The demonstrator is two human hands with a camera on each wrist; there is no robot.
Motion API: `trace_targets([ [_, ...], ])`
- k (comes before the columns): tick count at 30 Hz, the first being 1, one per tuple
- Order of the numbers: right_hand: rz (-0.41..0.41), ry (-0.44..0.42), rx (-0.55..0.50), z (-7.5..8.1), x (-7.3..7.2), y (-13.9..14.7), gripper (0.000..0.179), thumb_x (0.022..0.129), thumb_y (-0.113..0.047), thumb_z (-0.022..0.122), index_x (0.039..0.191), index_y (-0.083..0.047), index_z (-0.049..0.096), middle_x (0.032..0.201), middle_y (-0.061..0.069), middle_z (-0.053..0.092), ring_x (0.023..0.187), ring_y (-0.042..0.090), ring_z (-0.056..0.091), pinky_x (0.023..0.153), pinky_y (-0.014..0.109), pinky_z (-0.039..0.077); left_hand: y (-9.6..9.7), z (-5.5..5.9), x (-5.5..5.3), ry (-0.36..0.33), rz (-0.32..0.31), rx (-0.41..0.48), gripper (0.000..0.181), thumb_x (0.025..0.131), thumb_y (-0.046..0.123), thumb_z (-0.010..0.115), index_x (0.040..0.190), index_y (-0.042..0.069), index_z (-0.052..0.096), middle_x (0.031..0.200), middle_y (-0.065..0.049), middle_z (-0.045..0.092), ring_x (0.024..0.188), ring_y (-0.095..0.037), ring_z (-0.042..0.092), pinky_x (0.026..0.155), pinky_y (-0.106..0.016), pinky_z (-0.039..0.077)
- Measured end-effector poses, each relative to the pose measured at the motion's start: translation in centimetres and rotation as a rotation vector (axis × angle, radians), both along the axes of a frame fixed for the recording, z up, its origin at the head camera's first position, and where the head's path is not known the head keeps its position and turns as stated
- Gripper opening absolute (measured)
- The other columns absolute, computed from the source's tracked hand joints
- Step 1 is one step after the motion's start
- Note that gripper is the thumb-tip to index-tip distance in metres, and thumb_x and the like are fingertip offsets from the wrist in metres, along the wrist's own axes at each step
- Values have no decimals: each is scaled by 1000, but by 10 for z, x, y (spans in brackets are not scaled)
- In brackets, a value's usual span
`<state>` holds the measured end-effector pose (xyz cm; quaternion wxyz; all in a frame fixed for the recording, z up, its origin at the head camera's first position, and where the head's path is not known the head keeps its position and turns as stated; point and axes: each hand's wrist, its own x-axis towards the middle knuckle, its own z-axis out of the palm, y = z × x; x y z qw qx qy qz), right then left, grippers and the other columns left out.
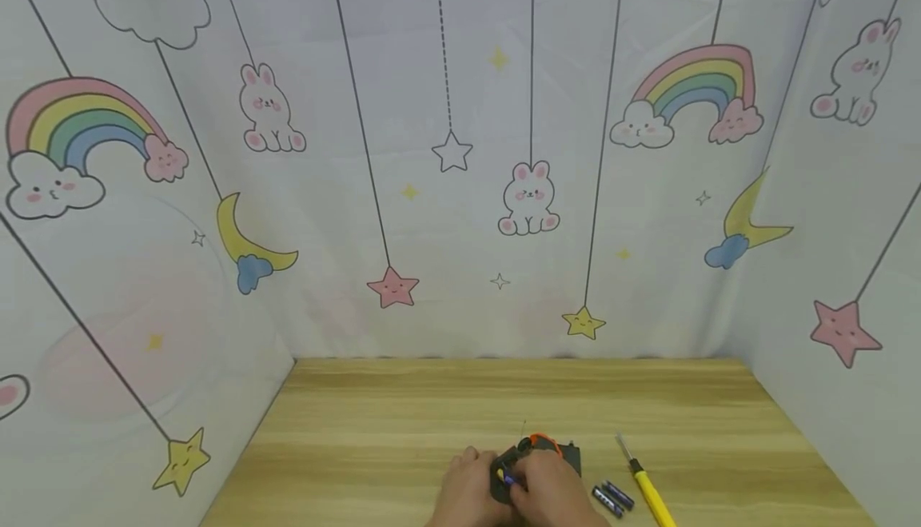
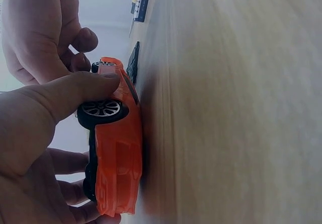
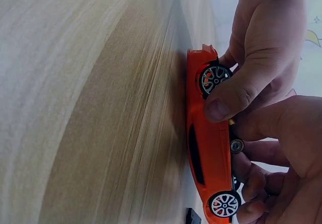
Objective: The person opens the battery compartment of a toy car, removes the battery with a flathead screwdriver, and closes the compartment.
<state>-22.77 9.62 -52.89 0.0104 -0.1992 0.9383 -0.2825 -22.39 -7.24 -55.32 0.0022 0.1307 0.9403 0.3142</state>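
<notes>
An orange toy car lies wheels-up on the wooden table, its black underside facing up in the head view. My left hand grips its side, the thumb pressed near a wheel in the left wrist view. Over the underside, my right hand pinches a small dark-blue battery with curled fingers. A round battery end shows beside the car's body in the right wrist view. My fingers hide much of the underside.
Right of the hands, two dark-blue batteries lie side by side. Beyond them rests a yellow-handled screwdriver. A flat black piece lies just behind my right hand. Patterned cloth walls enclose the wooden table.
</notes>
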Motion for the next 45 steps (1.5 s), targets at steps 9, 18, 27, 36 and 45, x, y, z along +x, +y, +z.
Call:
trace_targets([
  [9,-23,2,14,0,-4,8,7,84,-19,71,88,-18,77,84,-10,67,79,8,61,73,38,54,1,1,4,-31,21,44,69,61,43,86,117,5,70,94,1,56,84,-18,45,72,-35,42],
  [18,-106,-39,17,5,2,22,7,85,-23,75,91,-20,75,91,-6,69,88,18,66,81,49,56,2,0,2,-118,45,94,77,57,33,87,123,0,66,94,-1,52,86,-21,43,72,-36,39],
  [27,-166,-16,-30,2,13,44,8,84,-21,76,91,-17,75,84,-8,67,79,11,62,72,40,54,4,0,1,-163,72,101,80,58,26,89,129,-2,64,98,-4,52,89,-23,44,75,-39,43],
  [36,-211,14,-44,-8,21,65,6,84,-22,78,88,-21,74,82,-11,66,78,9,61,71,36,53,4,0,5,-93,101,71,85,53,27,88,130,0,64,100,-4,54,89,-22,45,76,-40,45],
  [45,-228,-65,-23,-15,22,85,10,85,-22,81,88,-15,75,84,-7,70,79,12,64,71,38,55,6,-1,4,-64,88,71,84,55,30,94,128,-2,64,101,-6,55,90,-24,46,81,-46,45],
])
